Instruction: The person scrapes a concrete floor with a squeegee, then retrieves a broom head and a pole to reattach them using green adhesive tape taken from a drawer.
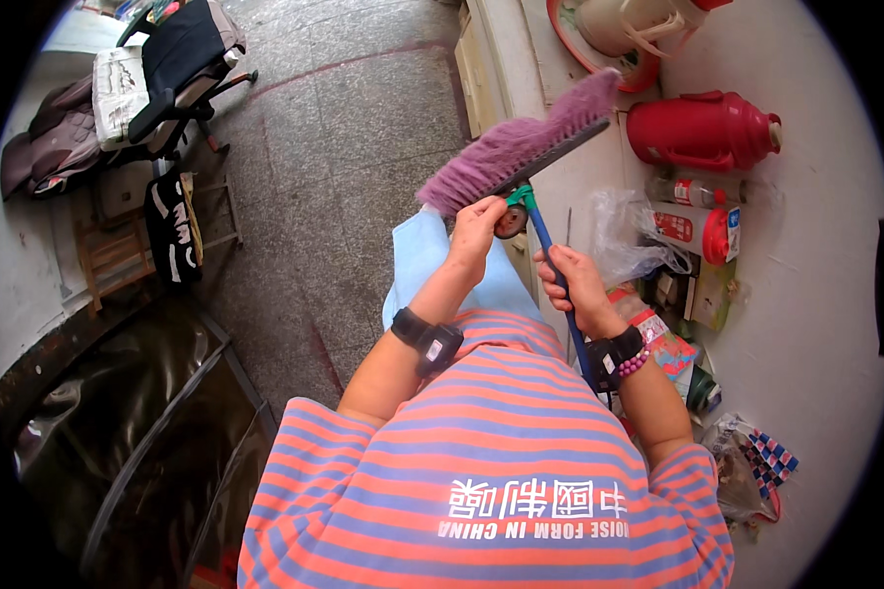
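Observation:
I hold a broom with purple bristles (521,147) raised in front of me, its head tilted up to the right. My left hand (476,231) pinches the bristles at their lower edge, beside the green joint of the broom head. My right hand (572,285) is wrapped around the blue handle (545,236) just below that joint. The handle runs down past my right wrist and disappears behind my striped shirt. Both wrists wear dark bands.
A red thermos jug (702,128), bottles, plastic bags and small packages crowd the white surface at right. A red basin (609,49) sits at top. A chair with cushions (162,69) stands on the grey tiled floor at upper left. A dark glass table (128,432) lies lower left.

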Demonstrator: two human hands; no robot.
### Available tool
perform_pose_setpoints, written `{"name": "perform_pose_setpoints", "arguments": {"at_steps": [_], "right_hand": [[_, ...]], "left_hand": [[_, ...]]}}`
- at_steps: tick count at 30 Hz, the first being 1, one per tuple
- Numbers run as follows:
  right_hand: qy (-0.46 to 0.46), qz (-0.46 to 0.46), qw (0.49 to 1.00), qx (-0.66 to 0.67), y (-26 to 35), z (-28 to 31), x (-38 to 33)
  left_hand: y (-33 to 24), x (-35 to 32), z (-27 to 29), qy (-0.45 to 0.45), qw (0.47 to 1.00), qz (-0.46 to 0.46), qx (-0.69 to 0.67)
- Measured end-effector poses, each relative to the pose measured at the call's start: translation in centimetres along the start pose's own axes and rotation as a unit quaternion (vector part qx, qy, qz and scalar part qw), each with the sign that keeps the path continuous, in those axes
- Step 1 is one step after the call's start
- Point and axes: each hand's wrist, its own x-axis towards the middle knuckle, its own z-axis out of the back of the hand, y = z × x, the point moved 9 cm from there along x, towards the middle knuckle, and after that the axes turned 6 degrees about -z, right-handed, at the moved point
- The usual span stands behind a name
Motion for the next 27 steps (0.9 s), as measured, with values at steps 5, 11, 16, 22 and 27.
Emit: {"name": "perform_pose_setpoints", "arguments": {"at_steps": [5, 11, 16, 22, 27], "right_hand": [[0.006, 0.009, 1.000, -0.005, 0.6, -0.4, -0.4], [0.029, -0.004, 1.000, 0.009, 0.8, -1.3, -1.0], [0.104, -0.037, 0.993, 0.051, 1.0, -2.5, -1.7], [0.280, -0.115, 0.916, 0.262, 0.3, -3.7, -2.5], [0.286, -0.113, 0.927, 0.213, 0.1, -3.4, -2.7]], "left_hand": [[-1.4, 0.0, -0.8, -0.038, 0.993, -0.095, 0.055], [-4.1, -1.4, -1.5, -0.096, 0.951, -0.180, 0.233], [-3.7, -0.3, -1.1, -0.076, 0.957, -0.205, 0.191], [-3.2, -0.3, -2.5, 0.031, 0.996, -0.059, -0.059], [-3.0, -0.5, -2.6, 0.067, 0.994, -0.001, -0.089]]}}
